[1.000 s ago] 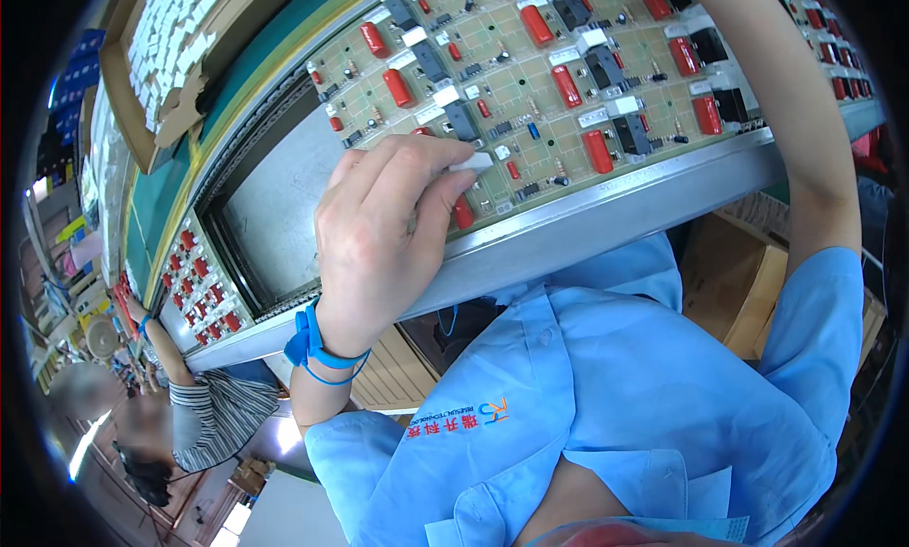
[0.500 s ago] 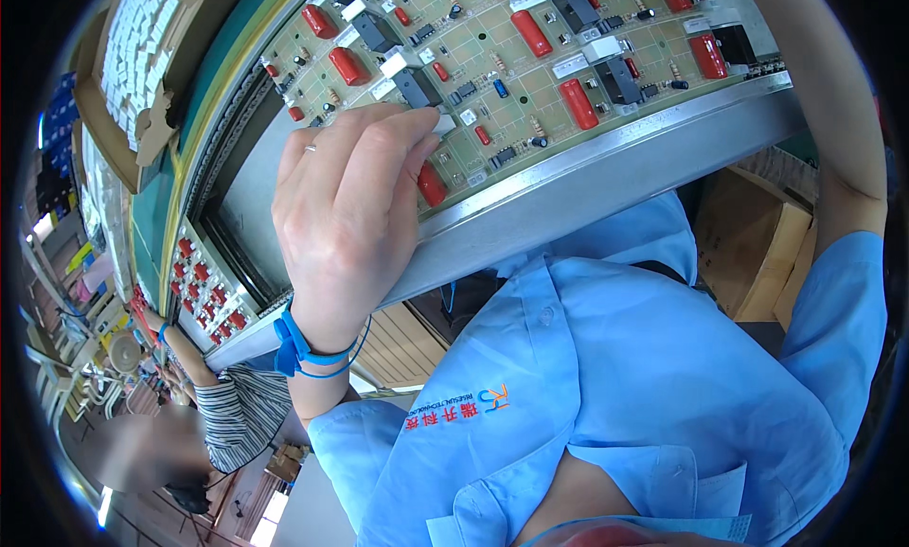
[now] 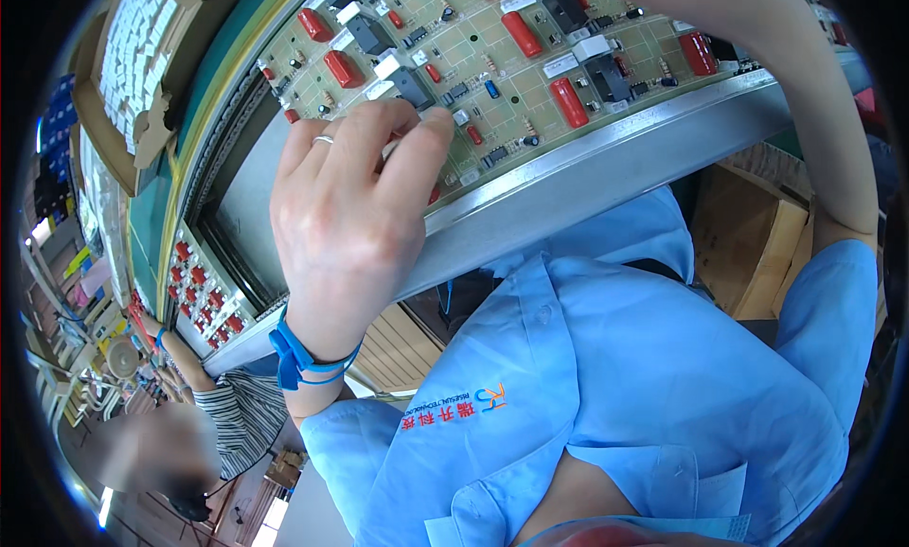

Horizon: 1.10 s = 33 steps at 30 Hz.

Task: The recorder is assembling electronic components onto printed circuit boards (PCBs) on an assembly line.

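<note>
My left hand (image 3: 350,197) is over the front left part of a circuit board (image 3: 530,102), its fingers curled and pinched together. A little of a small white part (image 3: 388,149) shows between the fingers; the rest is hidden. Close to the fingertips stands a dark block-shaped component (image 3: 414,88). Red capsule-shaped components (image 3: 568,102), white blocks (image 3: 592,47) and small resistors fill the board. My right forearm (image 3: 814,93) reaches across the board's far right, and the hand beyond it is cut off by the upper edge.
A metal rail (image 3: 606,154) runs along the board's near side. At the left, an open cardboard box (image 3: 175,69) holds many white parts. Another board with red components (image 3: 204,296) lies on the line near a person in a striped sleeve (image 3: 248,419). A cardboard box (image 3: 743,235) stands under the rail.
My right forearm has swung inward over the board, its wrist now at the upper edge. My left fingers have curled more, covering the white part that showed at their tips.
</note>
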Motion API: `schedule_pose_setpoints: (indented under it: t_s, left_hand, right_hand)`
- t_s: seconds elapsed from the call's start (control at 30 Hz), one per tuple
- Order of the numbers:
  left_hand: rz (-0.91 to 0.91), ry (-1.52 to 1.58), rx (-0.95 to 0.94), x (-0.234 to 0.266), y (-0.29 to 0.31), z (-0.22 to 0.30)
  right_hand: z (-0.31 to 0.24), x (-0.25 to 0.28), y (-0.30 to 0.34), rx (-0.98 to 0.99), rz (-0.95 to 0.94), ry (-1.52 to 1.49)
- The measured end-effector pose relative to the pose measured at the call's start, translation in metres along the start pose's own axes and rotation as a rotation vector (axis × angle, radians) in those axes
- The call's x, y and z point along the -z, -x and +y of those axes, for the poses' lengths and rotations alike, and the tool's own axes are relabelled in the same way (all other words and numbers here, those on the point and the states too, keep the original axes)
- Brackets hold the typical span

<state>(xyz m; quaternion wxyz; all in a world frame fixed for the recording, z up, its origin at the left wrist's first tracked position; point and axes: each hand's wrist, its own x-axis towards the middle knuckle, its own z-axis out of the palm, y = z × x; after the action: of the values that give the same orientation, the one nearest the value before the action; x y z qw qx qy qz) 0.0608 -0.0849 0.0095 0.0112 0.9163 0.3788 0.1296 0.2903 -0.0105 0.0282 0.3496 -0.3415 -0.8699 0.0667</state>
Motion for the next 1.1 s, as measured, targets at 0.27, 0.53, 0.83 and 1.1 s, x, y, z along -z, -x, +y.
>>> schedule_pose_setpoints:
  t_s: [0.27, 0.53, 0.83, 1.1]
  left_hand:
    - [0.090, 0.162, 0.145, 0.014, 0.009, -0.008]
    - [0.371, 0.281, 0.348, 0.008, 0.029, -0.047]
    - [0.414, 0.233, 0.266, 0.014, 0.039, -0.051]
    - [0.420, 0.138, 0.285, 0.026, 0.035, -0.040]
  right_hand:
    - [-0.036, -0.016, 0.036, -0.240, -0.237, -0.327]
    - [-0.065, -0.031, 0.044, 0.016, -0.236, -0.084]
    - [-0.068, -0.039, 0.044, -0.055, -0.312, -0.093]
    - [-0.071, -0.042, 0.043, -0.069, -0.262, -0.075]
